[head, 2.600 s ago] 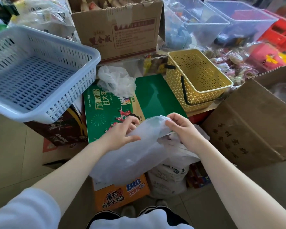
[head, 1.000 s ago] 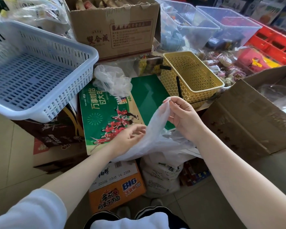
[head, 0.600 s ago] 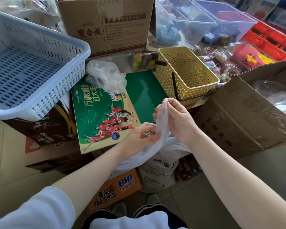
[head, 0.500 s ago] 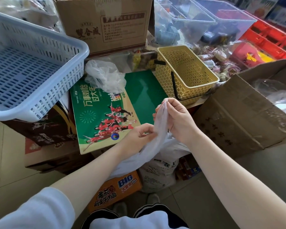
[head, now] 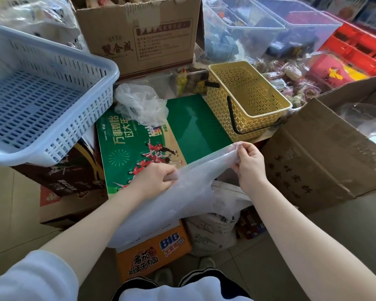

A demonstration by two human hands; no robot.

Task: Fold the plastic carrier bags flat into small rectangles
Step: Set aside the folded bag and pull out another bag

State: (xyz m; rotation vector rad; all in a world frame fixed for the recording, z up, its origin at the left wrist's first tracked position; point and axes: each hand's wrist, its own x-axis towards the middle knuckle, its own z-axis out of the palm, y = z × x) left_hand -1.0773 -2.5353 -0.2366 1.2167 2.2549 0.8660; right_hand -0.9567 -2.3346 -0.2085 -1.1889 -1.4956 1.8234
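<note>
The left hand (head: pixel 155 179) and right hand (head: pixel 249 162) each pinch an edge of a thin translucent white plastic carrier bag (head: pixel 182 198), stretched in the air above the glossy green printed carton (head: pixel 139 144). It hangs loose and seems unfolded, though its lower part is hard to read. A second crumpled clear bag (head: pixel 140 104) lies on the carton's far end, untouched. Folding has barely begun: no finished rectangle is visible.
</note>
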